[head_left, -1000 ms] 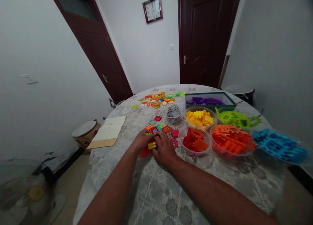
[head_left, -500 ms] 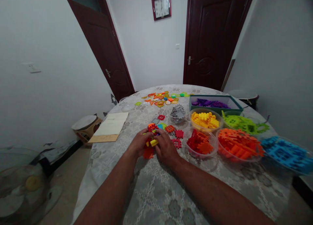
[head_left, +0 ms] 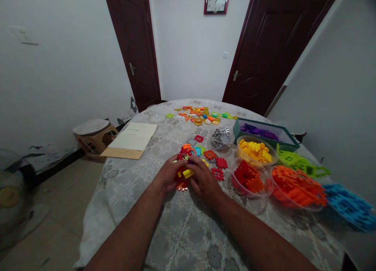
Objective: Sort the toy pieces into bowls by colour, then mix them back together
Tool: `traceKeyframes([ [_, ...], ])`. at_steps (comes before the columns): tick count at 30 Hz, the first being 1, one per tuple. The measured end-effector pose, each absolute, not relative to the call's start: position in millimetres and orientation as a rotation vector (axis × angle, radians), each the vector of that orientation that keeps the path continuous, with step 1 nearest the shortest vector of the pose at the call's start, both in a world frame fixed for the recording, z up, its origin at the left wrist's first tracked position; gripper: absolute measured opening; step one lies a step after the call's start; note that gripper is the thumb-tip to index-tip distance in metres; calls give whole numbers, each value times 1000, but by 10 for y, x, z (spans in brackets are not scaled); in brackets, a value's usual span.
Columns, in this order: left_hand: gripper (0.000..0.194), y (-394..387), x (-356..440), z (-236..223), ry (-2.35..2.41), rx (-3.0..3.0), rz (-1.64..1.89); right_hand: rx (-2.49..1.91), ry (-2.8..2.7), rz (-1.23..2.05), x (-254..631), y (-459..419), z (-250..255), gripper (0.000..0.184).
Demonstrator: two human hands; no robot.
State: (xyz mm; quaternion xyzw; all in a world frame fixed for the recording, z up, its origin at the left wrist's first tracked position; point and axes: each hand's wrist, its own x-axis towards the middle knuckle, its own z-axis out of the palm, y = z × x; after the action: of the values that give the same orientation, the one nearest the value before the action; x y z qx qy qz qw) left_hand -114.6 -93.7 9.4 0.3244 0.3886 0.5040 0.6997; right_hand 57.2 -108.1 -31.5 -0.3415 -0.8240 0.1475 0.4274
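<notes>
My left hand (head_left: 168,174) and my right hand (head_left: 205,178) meet over the table, fingers closed around a small assembly of interlocking plastic building pieces (head_left: 187,173). Red, yellow and lime-green parts of it show between the fingers; the rest is covered by them. An orange toothed piece (head_left: 181,186) sticks out below, and whether it is joined on I cannot tell. Just beyond the hands are an orange-red gear-shaped piece (head_left: 210,155) and a light-blue piece (head_left: 197,150). Red toothed pieces (head_left: 221,163) lie to the right of my right hand.
Clear tubs of red pieces (head_left: 248,177), yellow pieces (head_left: 255,151), orange pieces (head_left: 296,186) and grey pieces (head_left: 221,137) stand to the right. Beyond are blue pieces (head_left: 349,204), lime pieces (head_left: 302,163) and a green-rimmed box (head_left: 289,139). Papers (head_left: 133,137) lie left; mixed pieces (head_left: 198,116) lie at the back.
The head view has tilted and turned slightly, shifting the table items. Both hands keep their grip on the assembly; a lime-green part now shows more plainly between the fingertips.
</notes>
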Motion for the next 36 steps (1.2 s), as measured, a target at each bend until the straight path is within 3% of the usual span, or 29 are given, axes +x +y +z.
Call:
traceKeyframes([
  [7,43,-915,-1209,103,764,586,1108,-892,-1607,696,509,-1128,-240,34],
  [17,39,-852,-1276,111,812,517,1184,-1007,-1103,1055,480,-1109,-216,41],
  [24,29,-820,-1296,217,860,461,1203,-1024,-1083,1175,465,-1121,-26,50],
  [29,22,-849,-1290,300,898,426,1195,-1113,-1294,1016,640,-1188,280,47],
  [36,25,-854,-1287,265,861,418,1188,-1475,-1596,92,1649,-1032,888,42],
])
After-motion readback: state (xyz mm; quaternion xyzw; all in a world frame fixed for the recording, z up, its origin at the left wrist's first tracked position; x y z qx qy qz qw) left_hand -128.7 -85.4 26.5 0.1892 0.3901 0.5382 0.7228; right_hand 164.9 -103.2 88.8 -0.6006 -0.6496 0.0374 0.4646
